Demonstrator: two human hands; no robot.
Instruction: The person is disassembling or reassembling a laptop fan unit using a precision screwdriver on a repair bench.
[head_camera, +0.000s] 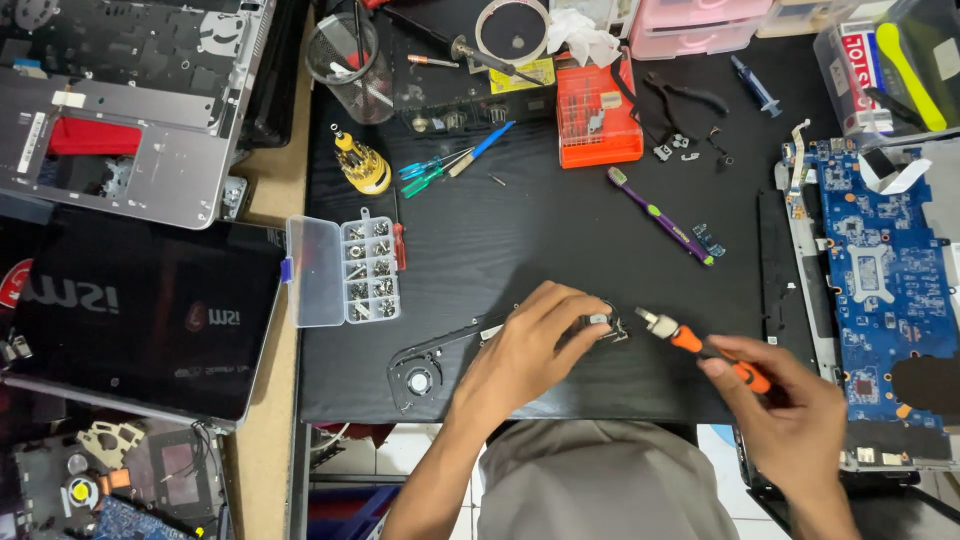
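1. Black mat (560, 230) covers the bench, and it's crowded: clear screw box (345, 270) at centre left, lid open; orange bit case (598, 122) up top; purple brush (660, 215) lying right of centre.
2. Off the mat, a dark laptop lid (140, 310) fills the left of the frame, with a stripped grey chassis (120, 120) in the upper left. Blue board (875, 270) sits in its tray at the right edge.
3. Now the action, lower centre. Left hand (525, 355) is pressed down on a thin black bracket (440, 350), fingers together over a small metal part (600, 322) at its right end.
4. That bracket looks light and thin, I'd say easily bent; a round fitting (419, 381) sits at its left end. Holding it flat near the part being worked, as the hand does, seems the safe grip.
5. Right hand (790, 410) is clamped round an orange driver (715, 352), tip aimed left, just beside the metal part but not yet touching it.
6. The part itself looks tiny and fiddly, likely to skate on the mat if let go.
7. Room to move is tight: board on the right, screw box on the left.
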